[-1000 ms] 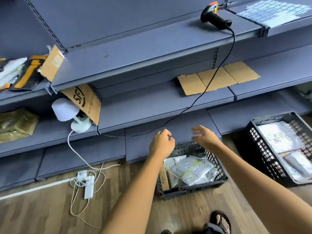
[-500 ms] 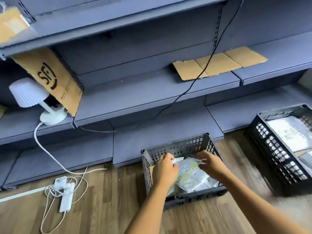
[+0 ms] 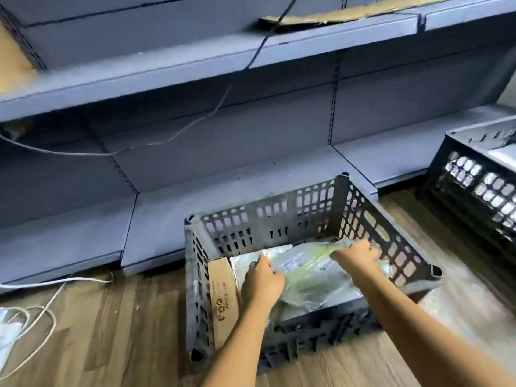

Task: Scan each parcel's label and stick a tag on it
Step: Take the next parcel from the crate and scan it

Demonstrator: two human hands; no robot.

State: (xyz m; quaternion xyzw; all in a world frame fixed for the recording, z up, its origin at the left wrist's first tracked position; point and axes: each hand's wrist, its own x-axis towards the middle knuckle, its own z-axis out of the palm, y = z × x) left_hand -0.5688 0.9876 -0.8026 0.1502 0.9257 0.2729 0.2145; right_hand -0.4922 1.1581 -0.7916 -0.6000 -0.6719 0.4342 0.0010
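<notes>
Inside the near crate (image 3: 279, 213) on the floor (image 3: 111, 331), the left hand (image 3: 261, 283) and right hand (image 3: 354, 258) each grip an edge of the top plastic-wrapped parcel (image 3: 310, 272), whose slick, floppy film may slip free or drag neighbouring parcels (image 3: 245, 258) up.

Blue-grey metal shelving (image 3: 167, 65) fills the rear of the view, with perforated upright strips (image 3: 333, 107) between bays. The base shelf (image 3: 251, 174) sits just above the floor. A flattened cardboard sheet (image 3: 349, 13) lies on an upper shelf. A dark cable (image 3: 259, 48) drops over that shelf's front edge, and a pale cable (image 3: 167, 139) sags across the back panel below. The floor (image 3: 111, 331) is wood-pattern plank. White cord (image 3: 42, 311) lies looped on it at left. Lighting is even, and the view is motion-blurred.
</notes>
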